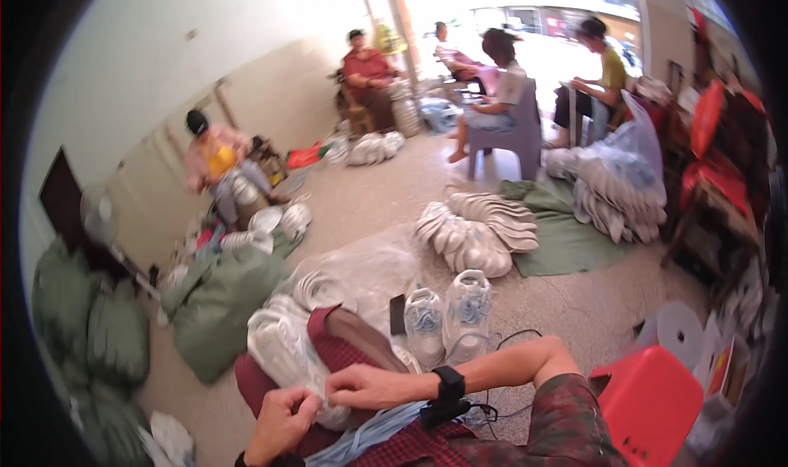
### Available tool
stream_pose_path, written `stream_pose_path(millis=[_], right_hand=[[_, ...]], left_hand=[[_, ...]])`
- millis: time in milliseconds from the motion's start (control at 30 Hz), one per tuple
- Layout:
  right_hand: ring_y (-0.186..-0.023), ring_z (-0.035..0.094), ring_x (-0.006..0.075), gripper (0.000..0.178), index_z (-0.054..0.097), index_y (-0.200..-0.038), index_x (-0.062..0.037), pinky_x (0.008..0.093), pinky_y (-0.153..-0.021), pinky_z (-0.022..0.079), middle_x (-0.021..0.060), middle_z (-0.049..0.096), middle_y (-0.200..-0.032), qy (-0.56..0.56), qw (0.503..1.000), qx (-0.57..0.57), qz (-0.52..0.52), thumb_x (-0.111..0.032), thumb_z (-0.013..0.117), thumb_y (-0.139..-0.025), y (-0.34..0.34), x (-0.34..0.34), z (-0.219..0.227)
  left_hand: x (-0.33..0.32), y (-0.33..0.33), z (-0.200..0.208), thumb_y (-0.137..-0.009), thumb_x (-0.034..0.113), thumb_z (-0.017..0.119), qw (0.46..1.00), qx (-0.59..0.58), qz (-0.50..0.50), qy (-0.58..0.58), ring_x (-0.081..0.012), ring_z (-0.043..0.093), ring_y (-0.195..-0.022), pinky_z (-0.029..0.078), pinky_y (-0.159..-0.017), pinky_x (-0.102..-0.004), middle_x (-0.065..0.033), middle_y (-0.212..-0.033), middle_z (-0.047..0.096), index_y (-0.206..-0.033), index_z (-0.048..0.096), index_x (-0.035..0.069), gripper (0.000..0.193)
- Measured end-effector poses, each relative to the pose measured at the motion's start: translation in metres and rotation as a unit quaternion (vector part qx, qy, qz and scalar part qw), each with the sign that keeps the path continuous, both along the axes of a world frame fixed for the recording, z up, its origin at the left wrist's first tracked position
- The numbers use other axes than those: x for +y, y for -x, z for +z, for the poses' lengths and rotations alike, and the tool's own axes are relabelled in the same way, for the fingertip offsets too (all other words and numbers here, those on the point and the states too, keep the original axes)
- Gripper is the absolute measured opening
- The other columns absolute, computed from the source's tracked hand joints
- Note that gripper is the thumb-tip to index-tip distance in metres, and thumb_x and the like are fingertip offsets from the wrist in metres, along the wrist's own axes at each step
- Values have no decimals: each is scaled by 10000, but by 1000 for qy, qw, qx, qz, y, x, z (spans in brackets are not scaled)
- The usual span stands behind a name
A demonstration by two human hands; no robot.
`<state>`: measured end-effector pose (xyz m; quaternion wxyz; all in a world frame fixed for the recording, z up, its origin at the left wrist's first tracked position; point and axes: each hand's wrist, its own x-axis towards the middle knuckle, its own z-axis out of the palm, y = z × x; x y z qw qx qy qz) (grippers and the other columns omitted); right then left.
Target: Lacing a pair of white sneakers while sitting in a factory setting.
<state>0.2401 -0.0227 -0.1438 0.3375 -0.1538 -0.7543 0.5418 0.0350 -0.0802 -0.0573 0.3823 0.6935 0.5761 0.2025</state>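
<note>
A white sneaker (279, 344) lies across my lap, its near end beside my fingers. My left hand (283, 422) is closed in a pinch at that end. Close by on its right, my right hand (369, 385) is also closed, with the fingertips pressed together. Whatever thin thing they may hold is too small to make out. A bundle of light blue laces (369, 438) hangs over my lap on checked dark red cloth. In front of me on the floor stand a sneaker with blue laces (424, 323) and another laced sneaker (468, 307).
Rows of white shoes (468, 237) lie ahead, partly by a green cloth (566, 249). Green sacks (226, 311) stand at left. A red plastic stool (648, 405) is at my right. Several people sit farther off, one on a grey chair (525, 135). A dark phone-like object (397, 314) lies near the sneakers.
</note>
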Motion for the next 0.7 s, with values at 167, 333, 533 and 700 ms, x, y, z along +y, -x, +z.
stream_pose_path(millis=[167,333,533,700], right_hand=[[-756,602,89,214,705,-926,43,306,-692,503,87,690,-773,10,998,27,-58,-165,664,-893,8,15,-7],[-695,589,59,197,729,-893,49,266,-618,492,48,702,-756,-19,990,-40,-132,-147,721,-878,21,38,7],[-675,614,82,221,729,-906,43,263,-618,506,66,698,-741,-112,974,-115,-161,-174,742,-874,49,71,-7],[-655,534,41,213,699,-916,29,238,-581,453,0,640,-708,-133,966,-142,-168,-180,738,-899,58,69,-7]], left_hand=[[7,9,-20,-926,157,603,997,-36,-15,-63,-104,565,-630,476,-601,-318,-103,-663,613,-885,665,-29,200],[16,46,-60,-919,171,614,990,-87,55,-101,-122,617,-674,502,-637,-321,-95,-722,667,-909,678,-31,212],[36,75,-100,-922,134,624,964,-178,190,-53,-127,671,-630,541,-534,-267,-72,-732,668,-945,638,-32,169],[45,80,-102,-931,148,631,966,-194,168,-25,-130,672,-598,539,-483,-260,-75,-747,663,-933,604,-37,187]])
